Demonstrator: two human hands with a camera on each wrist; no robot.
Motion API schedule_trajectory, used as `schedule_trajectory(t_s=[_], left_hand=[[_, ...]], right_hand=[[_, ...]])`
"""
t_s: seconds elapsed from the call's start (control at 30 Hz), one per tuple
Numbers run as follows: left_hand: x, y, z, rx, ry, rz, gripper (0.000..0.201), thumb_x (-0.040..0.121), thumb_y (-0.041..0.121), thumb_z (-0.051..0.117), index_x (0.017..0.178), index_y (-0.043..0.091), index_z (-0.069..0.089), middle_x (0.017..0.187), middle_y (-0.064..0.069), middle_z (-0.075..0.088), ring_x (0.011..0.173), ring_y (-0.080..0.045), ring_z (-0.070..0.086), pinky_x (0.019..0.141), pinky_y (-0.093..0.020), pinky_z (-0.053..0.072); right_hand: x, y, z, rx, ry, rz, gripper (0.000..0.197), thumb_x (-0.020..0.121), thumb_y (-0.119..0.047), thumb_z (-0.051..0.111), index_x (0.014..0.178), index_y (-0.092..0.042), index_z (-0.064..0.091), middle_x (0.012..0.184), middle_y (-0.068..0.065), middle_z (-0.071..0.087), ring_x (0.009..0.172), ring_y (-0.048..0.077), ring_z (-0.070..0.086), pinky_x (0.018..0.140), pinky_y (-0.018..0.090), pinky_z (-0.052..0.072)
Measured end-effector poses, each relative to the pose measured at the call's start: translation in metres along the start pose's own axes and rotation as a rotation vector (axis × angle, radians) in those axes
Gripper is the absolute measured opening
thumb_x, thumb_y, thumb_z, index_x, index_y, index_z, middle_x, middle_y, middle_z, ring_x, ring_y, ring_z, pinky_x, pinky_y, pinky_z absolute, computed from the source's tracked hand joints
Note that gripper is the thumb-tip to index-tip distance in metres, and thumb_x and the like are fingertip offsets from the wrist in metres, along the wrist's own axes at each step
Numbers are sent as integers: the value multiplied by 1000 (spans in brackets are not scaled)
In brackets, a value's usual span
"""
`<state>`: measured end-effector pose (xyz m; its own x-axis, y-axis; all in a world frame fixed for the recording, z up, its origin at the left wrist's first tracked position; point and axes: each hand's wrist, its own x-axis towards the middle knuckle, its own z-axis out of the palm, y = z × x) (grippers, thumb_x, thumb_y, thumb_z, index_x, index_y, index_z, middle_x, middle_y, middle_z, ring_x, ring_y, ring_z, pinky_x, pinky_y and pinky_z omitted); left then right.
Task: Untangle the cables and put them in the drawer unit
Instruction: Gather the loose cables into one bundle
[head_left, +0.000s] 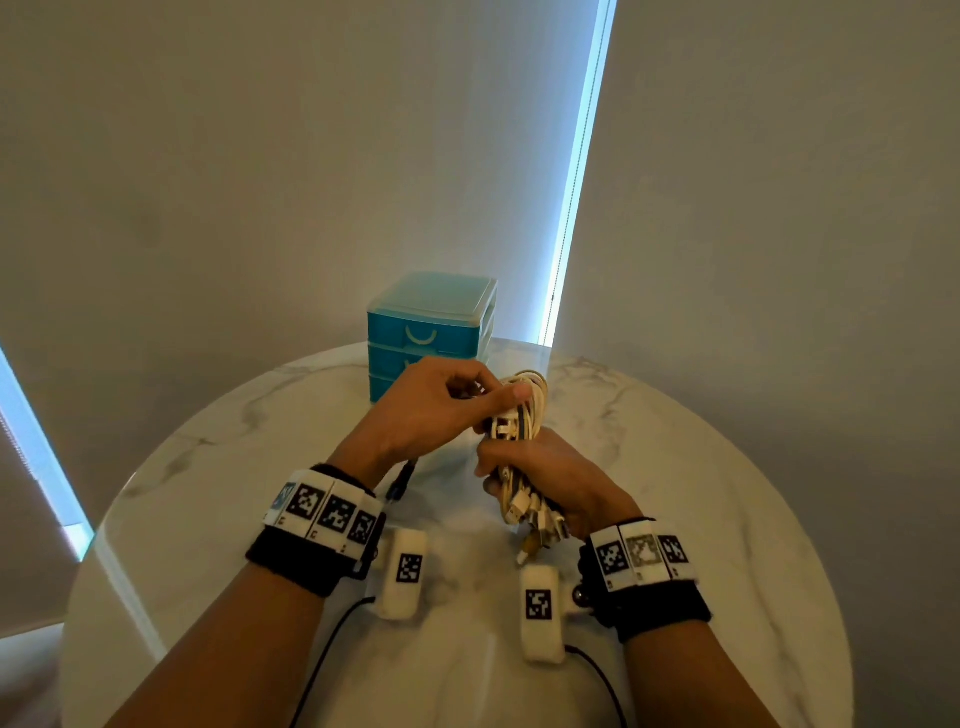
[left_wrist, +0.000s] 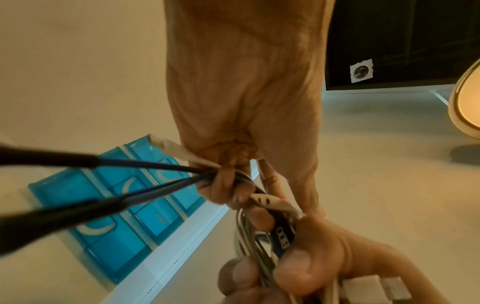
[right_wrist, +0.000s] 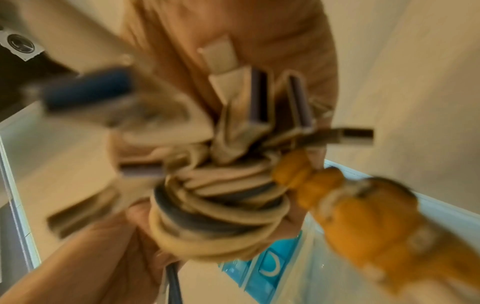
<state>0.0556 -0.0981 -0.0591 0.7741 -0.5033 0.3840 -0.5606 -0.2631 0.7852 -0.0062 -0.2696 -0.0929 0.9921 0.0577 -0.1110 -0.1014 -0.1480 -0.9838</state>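
The room was dim, with cold daylight leaking through a narrow bright gap between grey window blinds (head_left: 574, 171). The right wrist view was heavily blurred; both wrist views bent at the edges with a warm tint.

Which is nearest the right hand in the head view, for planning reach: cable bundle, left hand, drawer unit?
1. cable bundle: gripped in the right hand.
2. left hand: just above-left, on the same bundle.
3. drawer unit: farthest, at the table's back.

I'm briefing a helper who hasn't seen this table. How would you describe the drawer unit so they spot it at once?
Start at the round marble table and look to its far edge, by the pale blinds. Just beyond the left hand and right hand, which grip a bundle of cables, stands the drawer unit: a small box, the only bright blue thing there, with stacked shut drawers, pale curved handles and a frosted top.
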Motion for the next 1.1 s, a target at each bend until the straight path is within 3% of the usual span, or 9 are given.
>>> schedule_trajectory(t_s=[0.1,0.2,0.3,0.4,0.53,0.67,0.77,0.97,1.1], left_hand=[[0,0,0,-39,-22,-13,25,92,49,76,107,29,83,97,14,81,93,-1,74,74,-13,54],[3,-1,4,-30,-32,-8,25,89,47,79,107,30,84,101,16,81,97,2,73,73,-12,54],[4,-2,7,46,-25,-2,25,87,50,80,105,33,84,100,19,80,100,7,71,81,-12,54],[4,-3,9,99,-14,-20,27,84,53,81,102,34,85,96,20,80,98,7,71,87,-16,54],[3,-1,2,137,9,-35,29,86,54,81,106,33,86,96,17,81,95,1,73,84,-17,57],[0,4,0,119,-17,-37,27,85,50,84,107,35,85,93,17,80,82,5,72,64,-11,52],[-1,3,-1,4,1,-24,24,85,35,89,107,27,84,98,11,82,86,-8,77,70,-20,59],[2,0,-3,21,90,-31,26,87,28,88,113,29,83,98,10,83,88,-9,80,88,-32,66],[4,0,4,-1,185,4,43,95,30,81,136,33,71,99,10,83,89,-2,79,87,-19,62]], right_hand=[[4,1,-3,61,52,28,21,79,-8,74,100,-6,72,80,19,69,69,27,65,66,37,58],[9,3,-3,110,44,78,21,60,-13,79,79,-6,73,81,21,69,73,31,64,74,41,56],[15,8,0,152,129,108,35,69,-17,85,99,-1,74,75,15,71,70,28,67,72,41,57],[20,12,2,145,151,133,62,62,-34,92,110,-1,72,73,10,71,69,26,67,76,42,56],[22,10,-1,103,116,152,47,77,-24,86,114,2,71,77,13,71,68,28,69,73,44,58],[19,8,-6,78,100,106,34,88,-20,78,113,1,71,79,16,74,74,32,76,84,52,61],[14,10,-17,137,105,85,33,91,-19,75,118,-1,70,89,21,77,83,36,78,96,57,59],[9,8,-25,282,222,73,21,93,-23,74,102,-4,73,78,11,69,63,23,64,60,34,53],[10,7,-21,320,243,38,40,93,-27,78,118,4,75,76,10,67,62,21,62,55,33,52]])
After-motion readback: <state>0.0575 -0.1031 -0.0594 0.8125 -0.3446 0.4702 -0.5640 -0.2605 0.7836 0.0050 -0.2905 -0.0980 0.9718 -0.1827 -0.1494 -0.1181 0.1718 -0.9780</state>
